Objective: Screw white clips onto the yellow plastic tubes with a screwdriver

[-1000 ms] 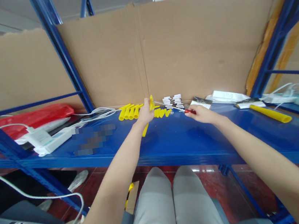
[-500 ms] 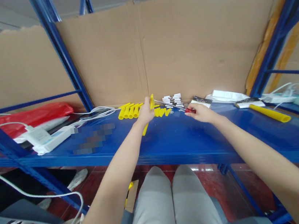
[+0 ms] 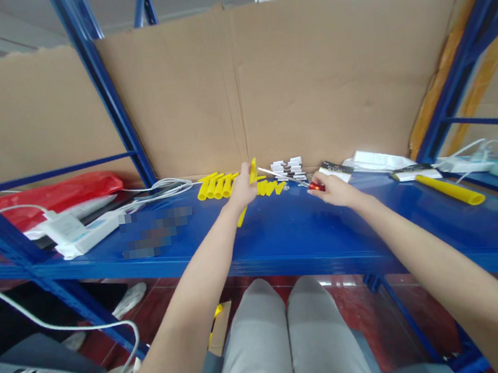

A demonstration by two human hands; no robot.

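Note:
My left hand (image 3: 244, 188) is closed around a yellow plastic part (image 3: 253, 170), held up above the blue shelf. In my right hand (image 3: 334, 189) is a screwdriver (image 3: 316, 187) with a red handle. Its long metal shaft slants up and left, and the tip reaches the yellow part. Several yellow tube-like pieces (image 3: 217, 187) lie in a row left of my left hand. Small yellow pieces (image 3: 270, 187) lie just to its right, with white and dark pieces (image 3: 287, 168) behind them. Another yellow piece (image 3: 241, 217) lies partly hidden below my left wrist.
A cardboard sheet (image 3: 308, 75) stands along the back. On the left are a white power strip (image 3: 94, 231), cables and a red bag (image 3: 57, 193). To the right lie a black-and-white packet (image 3: 337, 170), a white package (image 3: 381, 160) and a long yellow tube (image 3: 451, 189).
Both hands keep nearly the same place and hold. The red screwdriver handle looks slightly turned in my right hand, and the view has shifted a little.

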